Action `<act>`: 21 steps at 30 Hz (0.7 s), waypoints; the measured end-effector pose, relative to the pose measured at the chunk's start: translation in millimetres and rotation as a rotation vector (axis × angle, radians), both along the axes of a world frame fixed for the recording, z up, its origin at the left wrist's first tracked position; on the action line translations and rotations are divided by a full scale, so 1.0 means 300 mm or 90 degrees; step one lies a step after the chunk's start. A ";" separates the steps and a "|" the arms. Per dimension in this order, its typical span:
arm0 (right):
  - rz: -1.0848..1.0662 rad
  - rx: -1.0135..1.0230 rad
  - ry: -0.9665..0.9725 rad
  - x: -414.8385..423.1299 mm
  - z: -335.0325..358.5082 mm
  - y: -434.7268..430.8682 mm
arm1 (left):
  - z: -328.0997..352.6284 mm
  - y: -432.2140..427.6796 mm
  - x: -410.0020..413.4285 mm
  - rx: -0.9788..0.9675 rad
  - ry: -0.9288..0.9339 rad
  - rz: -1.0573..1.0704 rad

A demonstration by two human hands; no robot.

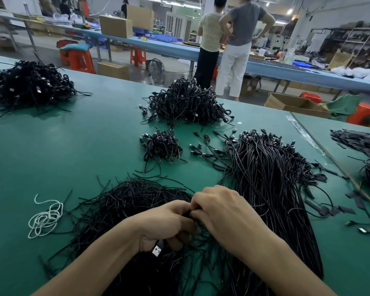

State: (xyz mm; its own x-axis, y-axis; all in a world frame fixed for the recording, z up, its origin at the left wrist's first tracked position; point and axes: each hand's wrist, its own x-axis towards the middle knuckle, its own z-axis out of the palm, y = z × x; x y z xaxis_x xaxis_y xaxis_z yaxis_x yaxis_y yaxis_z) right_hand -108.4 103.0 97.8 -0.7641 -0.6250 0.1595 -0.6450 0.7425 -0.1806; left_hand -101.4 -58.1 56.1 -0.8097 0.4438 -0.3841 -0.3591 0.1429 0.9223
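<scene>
My left hand [165, 225] grips a black USB cable; its silver plug [156, 251] sticks out below my palm. My right hand [222, 212] meets the left one, its fingers curled and pinching the same black cable where the hands touch. Both hands hover over a loose heap of thin black ties [124, 201] on the green table [62, 159]. A long bundle of straight black cables [269, 178] lies just to the right of my hands.
Piles of coiled black cables lie beyond: a small one [161, 146], a large one [188, 103], another at far left [28, 84]. White cord [45, 216] lies to the left. More cables [363, 144] sit at the right. Two people [229, 45] stand past the far edge.
</scene>
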 end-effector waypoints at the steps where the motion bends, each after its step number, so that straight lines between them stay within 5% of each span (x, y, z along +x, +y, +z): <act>1: 0.009 0.002 0.004 -0.005 0.001 0.003 | -0.002 0.001 -0.002 0.018 -0.014 0.006; 6: 0.039 -0.033 0.049 -0.026 -0.003 0.027 | 0.006 0.006 -0.010 0.327 -0.183 0.078; 12: -0.050 -0.275 0.018 -0.044 -0.033 0.044 | -0.027 0.020 -0.001 0.437 -0.058 0.120; 14: -0.078 -0.364 0.014 -0.040 -0.051 0.034 | -0.042 0.030 -0.004 0.316 0.055 0.168; 18: -0.126 -0.550 -0.083 -0.022 -0.095 0.000 | -0.065 0.043 -0.008 -0.169 0.380 0.256; 21: -0.125 -0.672 -0.204 -0.015 -0.102 -0.018 | -0.070 0.035 -0.007 -0.241 0.496 0.328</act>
